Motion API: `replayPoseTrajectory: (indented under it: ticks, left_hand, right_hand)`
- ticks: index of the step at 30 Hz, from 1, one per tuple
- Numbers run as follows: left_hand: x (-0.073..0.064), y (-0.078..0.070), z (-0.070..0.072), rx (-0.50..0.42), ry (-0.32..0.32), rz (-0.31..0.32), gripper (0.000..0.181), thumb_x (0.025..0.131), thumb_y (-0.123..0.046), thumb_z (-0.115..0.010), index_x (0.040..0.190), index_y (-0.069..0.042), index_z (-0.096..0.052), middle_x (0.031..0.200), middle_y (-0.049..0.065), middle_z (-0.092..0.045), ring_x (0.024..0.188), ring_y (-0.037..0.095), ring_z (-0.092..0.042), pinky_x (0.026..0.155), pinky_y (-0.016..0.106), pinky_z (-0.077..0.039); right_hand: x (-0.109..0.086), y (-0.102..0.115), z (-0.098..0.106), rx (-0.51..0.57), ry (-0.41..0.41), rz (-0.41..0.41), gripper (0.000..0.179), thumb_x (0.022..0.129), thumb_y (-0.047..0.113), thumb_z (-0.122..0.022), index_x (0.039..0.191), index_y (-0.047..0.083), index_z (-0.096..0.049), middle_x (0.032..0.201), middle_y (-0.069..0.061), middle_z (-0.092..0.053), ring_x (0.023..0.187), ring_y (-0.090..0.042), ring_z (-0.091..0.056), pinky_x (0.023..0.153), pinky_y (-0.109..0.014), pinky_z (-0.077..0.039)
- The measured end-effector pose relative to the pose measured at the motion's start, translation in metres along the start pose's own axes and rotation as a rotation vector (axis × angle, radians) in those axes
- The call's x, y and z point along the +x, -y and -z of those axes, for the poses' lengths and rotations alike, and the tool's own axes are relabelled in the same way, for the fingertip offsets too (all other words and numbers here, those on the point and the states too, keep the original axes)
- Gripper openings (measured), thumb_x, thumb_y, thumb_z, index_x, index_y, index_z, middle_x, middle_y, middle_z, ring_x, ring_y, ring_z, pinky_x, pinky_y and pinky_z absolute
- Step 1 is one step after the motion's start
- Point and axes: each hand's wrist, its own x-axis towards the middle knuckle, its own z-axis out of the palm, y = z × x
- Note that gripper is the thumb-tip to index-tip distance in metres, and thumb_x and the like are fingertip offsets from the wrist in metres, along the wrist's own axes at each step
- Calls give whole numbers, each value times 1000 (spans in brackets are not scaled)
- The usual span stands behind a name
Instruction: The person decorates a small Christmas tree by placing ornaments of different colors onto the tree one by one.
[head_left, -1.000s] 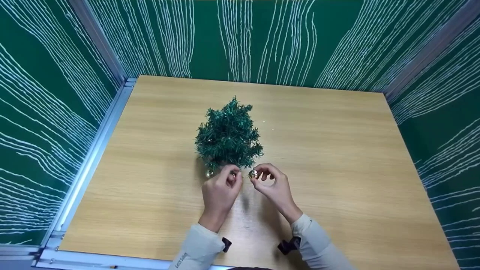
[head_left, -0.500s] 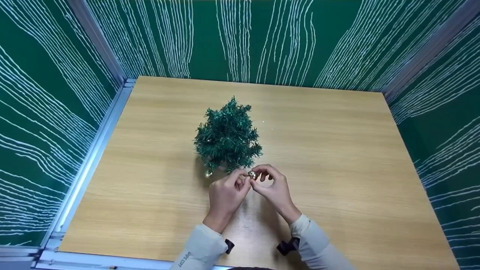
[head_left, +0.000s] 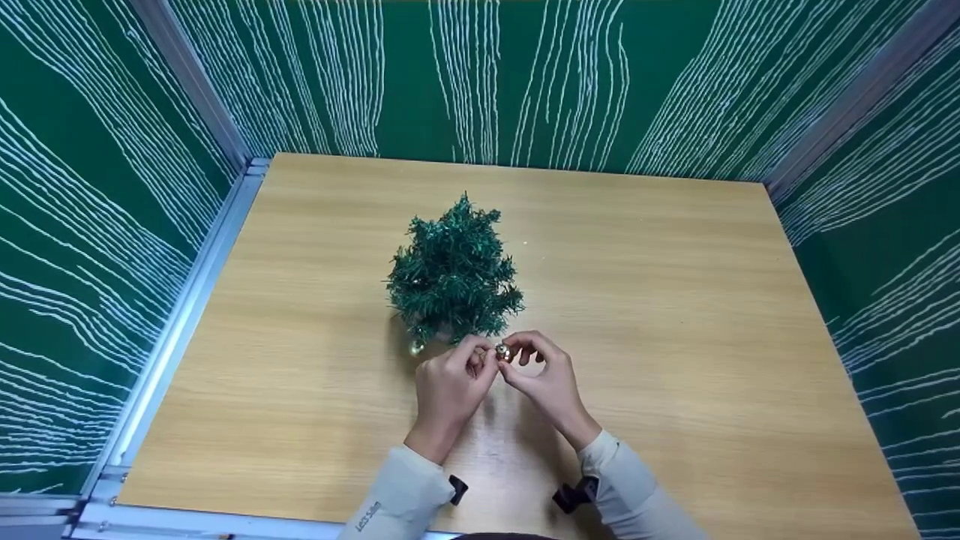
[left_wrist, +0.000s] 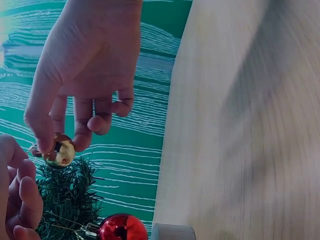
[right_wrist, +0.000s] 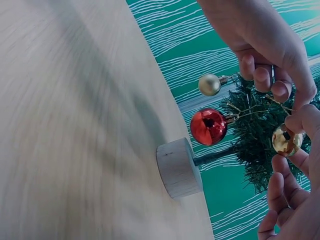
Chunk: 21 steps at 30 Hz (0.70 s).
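Note:
A gold Christmas bauble (head_left: 503, 351) hangs between both hands, just in front of a small artificial Christmas tree (head_left: 456, 277). The right hand (head_left: 551, 379) pinches the bauble's round body between thumb and fingertip. The left hand (head_left: 454, 386) has thumb and index finger together at the bauble's cap end, pinching its thin cord; the fingertips partly hide this. In the right wrist view, a shiny red bauble (right_wrist: 208, 126) and a matte gold bauble (right_wrist: 209, 85) hang from the lower branches. The tree's round wooden base (right_wrist: 179, 167) stands on the table.
The wooden tabletop (head_left: 637, 300) has a metal frame edge (head_left: 202, 300) along its left. Green panels (head_left: 412, 82) with white wavy lines enclose the back and sides. Tiny pale specks (head_left: 525, 242) lie right of the tree.
The left hand has moved right from the tree's lower front to the gold bauble, and its fingertips now meet the cap end. The right hand has stayed nearly still with the bauble.

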Motion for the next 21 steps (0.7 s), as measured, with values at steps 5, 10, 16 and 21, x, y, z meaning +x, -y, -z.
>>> replayPoseTrajectory:
  ticks: [5,10,16,21]
  left_hand:
    - [3,-1,1,-9,-18,13,3,83,-19,-67,83,-16,-67,56,-11,-59,44,2,-47,40,23,-37]
    - [5,-3,3,-50,-30,39,4,80,-17,-70,83,-16,-67,58,-11,-60,46,1,-49,42,21,-39]
    - [6,-4,5,-69,-32,45,6,79,-14,-70,83,-17,-68,58,-12,-61,45,0,-50,42,20,-38]
    - [5,-5,4,-53,-38,26,7,78,-14,-71,82,-18,-68,57,-12,-60,44,0,-49,41,20,-37]
  right_hand:
    - [-3,-2,-2,19,8,-9,25,74,-6,-78,97,-1,-69,87,-8,-68,74,-31,-57,69,-29,-42]
    - [-7,-5,-3,25,24,-35,24,75,-5,-77,97,-1,-69,87,-9,-68,75,-41,-56,69,-32,-44]
    - [-10,-7,-4,26,43,-51,24,75,-5,-77,97,0,-69,88,-8,-68,75,-36,-57,68,-33,-44]
    - [-11,-6,-5,28,57,-50,25,75,-7,-76,99,0,-69,89,-9,-69,76,-31,-57,69,-38,-44]
